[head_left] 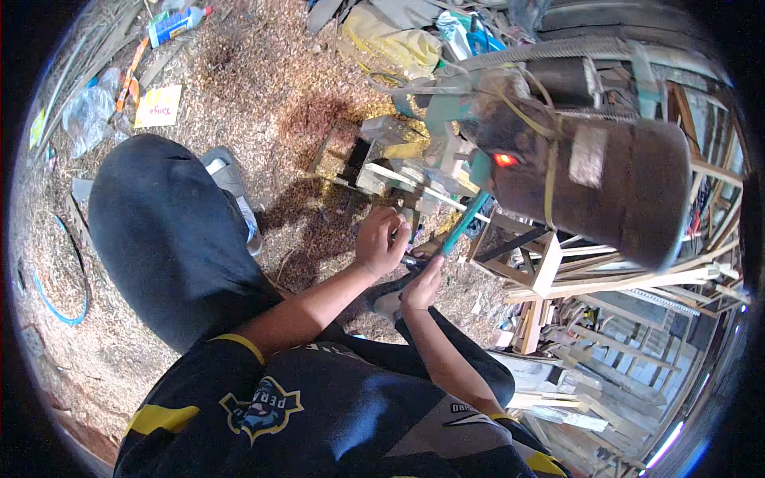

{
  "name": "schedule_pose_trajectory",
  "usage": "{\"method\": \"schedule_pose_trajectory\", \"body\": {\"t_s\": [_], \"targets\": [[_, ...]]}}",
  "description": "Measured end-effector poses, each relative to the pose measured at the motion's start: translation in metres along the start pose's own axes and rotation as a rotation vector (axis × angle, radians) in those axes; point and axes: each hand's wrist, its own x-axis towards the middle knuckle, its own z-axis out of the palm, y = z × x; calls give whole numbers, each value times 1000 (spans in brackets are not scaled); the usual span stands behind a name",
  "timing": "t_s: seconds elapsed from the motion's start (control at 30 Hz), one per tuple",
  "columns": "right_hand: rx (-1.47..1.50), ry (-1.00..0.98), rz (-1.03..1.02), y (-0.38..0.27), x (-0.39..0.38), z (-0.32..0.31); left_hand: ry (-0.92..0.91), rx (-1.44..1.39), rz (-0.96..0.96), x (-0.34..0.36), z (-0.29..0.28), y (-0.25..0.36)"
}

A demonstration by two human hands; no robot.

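In front of me stands a power saw with a large dark motor housing (613,187) and a glowing red light on its side. A teal bar (466,223) slants down from the machine toward me. My right hand (422,285) is closed at the lower end of that bar. Close by on its left, my left hand (382,243) has its fingers curled beside the low work area; what it holds, if anything, is hidden. Pale wooden strips (422,187) lie across the saw's base, just beyond my left hand. The blade cannot be made out.
Sawdust and shavings (247,72) cover the ground. My bent left knee (175,231) rises at the left. Wooden frames and offcuts (550,267) are piled at the right. A bottle (175,25), a yellow-and-white packet (158,107) and clear plastic (88,119) lie far left.
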Motion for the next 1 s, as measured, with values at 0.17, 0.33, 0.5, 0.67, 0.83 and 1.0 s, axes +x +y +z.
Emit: {"method": "schedule_pose_trajectory", "body": {"t_s": [0.17,0.33,0.5,0.67,0.83,1.0], "targets": [[89,-64,22,-17,-7,-6,159,45,134,-9,10,-24],[403,-375,298,-103,-43,-83,-14,31,-98,-9,6,-17],[666,-394,-156,-222,-76,-191,-151,28,-33,-5,0,-13],[882,-89,-1027,-242,-35,-191,-149,-124,-82,-3,4,-20],[929,507,-1460,-264,42,-126,-114,-191,-43,-3,-4,4],[943,355,-1334,-348,74,-155,-177,-207,-203,-9,-3,-7]]}}
